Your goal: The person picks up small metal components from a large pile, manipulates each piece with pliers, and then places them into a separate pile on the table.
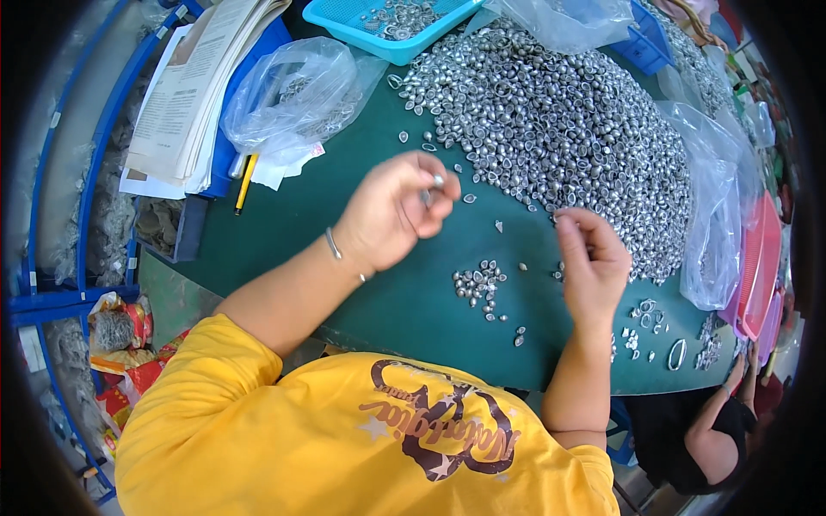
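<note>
My left hand [391, 211] is raised over the green table, its fingers curled around a small silver metal piece [438, 181] that shows at the thumb and fingertip. At the near edge of a big heap of small teardrop-shaped silver metal pieces [551, 112], my right hand [594, 262] has thumb and forefinger pinched together. Whatever may be between those fingertips is too small to make out. Between the hands and closer to my body lies a little cluster of the same silver pieces [477, 285]. A few single pieces [469, 198] are scattered between the left hand and the heap.
A turquoise basket [391, 43] with metal parts stands at the far side. Left of it are a clear plastic bag [297, 95], a paper stack [194, 95] and a yellow pencil [247, 183]. At right lie loose rings [677, 353], another clear bag [712, 249] and red trays [759, 267]; another person [710, 439] sits beyond.
</note>
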Tool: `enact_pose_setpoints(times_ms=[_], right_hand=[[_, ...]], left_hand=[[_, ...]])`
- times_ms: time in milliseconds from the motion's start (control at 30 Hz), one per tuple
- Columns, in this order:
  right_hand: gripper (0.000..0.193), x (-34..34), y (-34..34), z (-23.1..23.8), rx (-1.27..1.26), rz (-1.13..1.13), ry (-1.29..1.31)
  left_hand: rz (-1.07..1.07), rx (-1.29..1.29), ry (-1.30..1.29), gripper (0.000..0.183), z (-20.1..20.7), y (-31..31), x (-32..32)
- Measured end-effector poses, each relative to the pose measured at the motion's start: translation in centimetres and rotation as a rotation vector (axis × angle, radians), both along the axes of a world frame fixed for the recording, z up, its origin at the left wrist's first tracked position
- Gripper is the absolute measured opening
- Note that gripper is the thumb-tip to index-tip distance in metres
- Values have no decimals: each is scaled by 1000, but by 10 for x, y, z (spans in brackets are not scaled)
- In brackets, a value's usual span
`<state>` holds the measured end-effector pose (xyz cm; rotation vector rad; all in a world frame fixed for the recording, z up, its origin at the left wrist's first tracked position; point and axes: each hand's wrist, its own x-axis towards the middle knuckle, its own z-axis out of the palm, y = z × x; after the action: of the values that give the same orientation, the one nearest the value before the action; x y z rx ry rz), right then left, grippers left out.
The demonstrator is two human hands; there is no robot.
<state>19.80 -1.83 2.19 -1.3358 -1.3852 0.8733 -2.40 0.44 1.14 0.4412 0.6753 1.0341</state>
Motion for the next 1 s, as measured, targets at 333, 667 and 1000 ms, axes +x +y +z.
enact_pose_setpoints(times_ms=[333, 667, 1000], right_hand=[[6, 25, -17, 11, 35, 86, -614], [5, -16, 24, -3, 354, 182, -717], [4, -30, 43, -15, 249, 303, -616]], left_hand=[[-78, 1008, 1400, 10, -26, 21, 15], [-215, -64, -16, 11, -10, -12, 24], [-273, -36, -331, 9, -22, -14, 19]])
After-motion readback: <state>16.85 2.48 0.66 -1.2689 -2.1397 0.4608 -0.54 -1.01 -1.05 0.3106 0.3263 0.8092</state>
